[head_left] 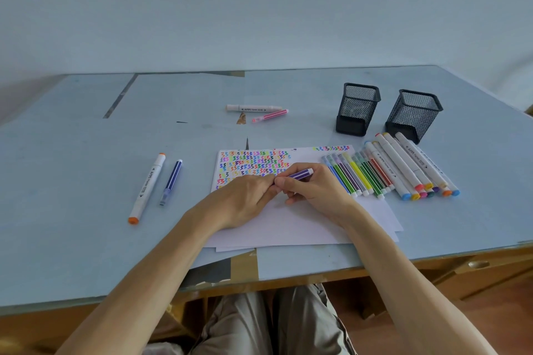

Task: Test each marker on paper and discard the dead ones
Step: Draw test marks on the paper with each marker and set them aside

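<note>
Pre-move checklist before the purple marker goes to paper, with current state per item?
1. Purple marker in hand: ok, the right hand grips it and the left hand meets it at the near end.
2. Cap off: cannot tell, the fingers hide that end.
3. Blank space on the paper: ok, the near half is unmarked; squiggles fill the far left part.
4. Paper held steady: ok, the left hand rests on it.
5. Untested supply: ok, a row of markers lies right of the sheet.
6. Mesh cups upright for sorting: ok; contents cannot tell.
</note>
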